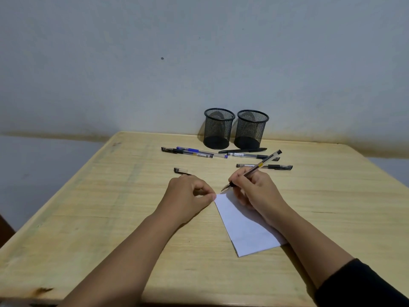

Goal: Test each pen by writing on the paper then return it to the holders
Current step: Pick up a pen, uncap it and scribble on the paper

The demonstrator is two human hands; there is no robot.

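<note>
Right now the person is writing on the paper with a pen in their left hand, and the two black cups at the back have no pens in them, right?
Nearly. The pen is in the right hand, not the left. The left hand only pinches the corner of the paper. The head view shows this, and both mesh holders look empty.

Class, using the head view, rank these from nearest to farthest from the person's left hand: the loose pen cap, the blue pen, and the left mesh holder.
Measured from the left hand, which pins the paper's corner:
1. Loose pen cap, just beyond the knuckles.
2. Blue pen, farther back, lying among the pens on the table.
3. Left mesh holder, at the table's far edge by the wall.
</note>
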